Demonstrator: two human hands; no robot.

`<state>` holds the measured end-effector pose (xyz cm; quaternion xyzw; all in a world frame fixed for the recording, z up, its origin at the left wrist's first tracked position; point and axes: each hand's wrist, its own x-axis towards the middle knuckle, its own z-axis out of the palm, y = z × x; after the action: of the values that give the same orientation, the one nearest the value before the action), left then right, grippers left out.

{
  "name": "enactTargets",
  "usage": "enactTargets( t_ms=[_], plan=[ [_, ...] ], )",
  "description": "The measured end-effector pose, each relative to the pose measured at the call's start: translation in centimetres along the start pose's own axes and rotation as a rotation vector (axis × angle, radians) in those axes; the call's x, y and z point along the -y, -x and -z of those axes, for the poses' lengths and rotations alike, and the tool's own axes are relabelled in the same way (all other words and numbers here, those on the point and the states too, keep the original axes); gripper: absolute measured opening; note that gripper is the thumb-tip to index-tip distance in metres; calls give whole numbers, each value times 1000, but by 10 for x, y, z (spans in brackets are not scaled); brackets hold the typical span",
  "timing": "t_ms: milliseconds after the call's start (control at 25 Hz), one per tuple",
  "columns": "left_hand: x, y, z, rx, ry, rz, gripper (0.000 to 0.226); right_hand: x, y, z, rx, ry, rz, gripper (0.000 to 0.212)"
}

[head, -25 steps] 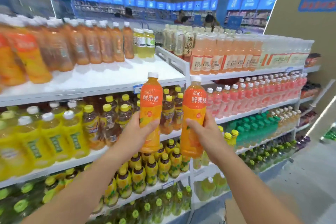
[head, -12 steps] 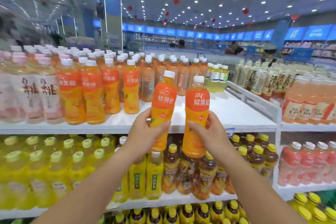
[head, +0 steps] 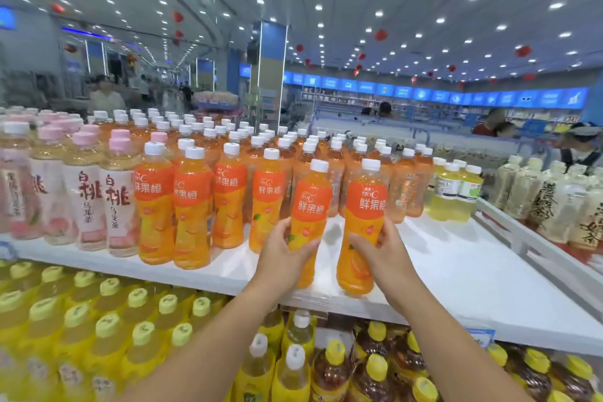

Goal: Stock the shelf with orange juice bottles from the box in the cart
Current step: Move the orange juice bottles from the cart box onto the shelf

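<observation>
Two orange juice bottles are held upright, side by side, over the front of the white top shelf (head: 456,274). The left bottle (head: 308,222) is clasped around its lower half by the left hand (head: 284,258), fingers and thumb wrapped shut on it. The right bottle (head: 360,228) is gripped the same way by the right hand (head: 385,258). Whether the bottle bases touch the shelf cannot be told. Each bottle is capped in white and banded with an orange label on which "鲜果橙" is printed in white characters, with a small script logo ending in "C" above; a small round mark lower down is too blurred to be read.

Just to the left, a row of shelved orange juice bottles (head: 192,206) with the same "鲜果橙" label is stood on the shelf, more rows being ranged behind. Further left, pink-capped bottles (head: 119,199) are marked "白桃" in red, with "乌龙茶" beneath. To the right, pale yellow bottles (head: 453,192) are seen with labels too small to read, and beyond a divider, tea bottles (head: 551,206) with black brush lettering that cannot be made out. On the shelf below, yellow-capped bottles (head: 107,333) are packed closely.
</observation>
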<state>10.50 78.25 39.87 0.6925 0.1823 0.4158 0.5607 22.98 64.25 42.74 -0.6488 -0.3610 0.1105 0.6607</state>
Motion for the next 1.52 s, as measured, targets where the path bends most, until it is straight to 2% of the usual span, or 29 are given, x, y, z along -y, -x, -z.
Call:
enactTargets(
  t_ms=[160,360,600,880,1200,1400,1520],
  plan=[
    [16,-19,-11,-36,15,7,45,-28,-25,-7,25,-32,-1,42],
    [30,-38,-8,-48,-8,37,54,-42,-39,-22,68,-30,31,47],
    [39,-36,-8,-62,-41,49,47,-54,-34,-12,146,20,1,31],
    [45,-42,-6,-53,-48,81,58,-59,-42,-18,126,72,-12,25],
    [45,-52,3,-56,-85,105,54,-57,-51,-34,137,16,-15,24],
    [43,-53,4,-123,-142,37,39,-58,-54,-39,136,10,-21,28],
    [44,-53,2,-188,-219,22,50,-63,-55,-40,114,-3,-32,35]
  ],
)
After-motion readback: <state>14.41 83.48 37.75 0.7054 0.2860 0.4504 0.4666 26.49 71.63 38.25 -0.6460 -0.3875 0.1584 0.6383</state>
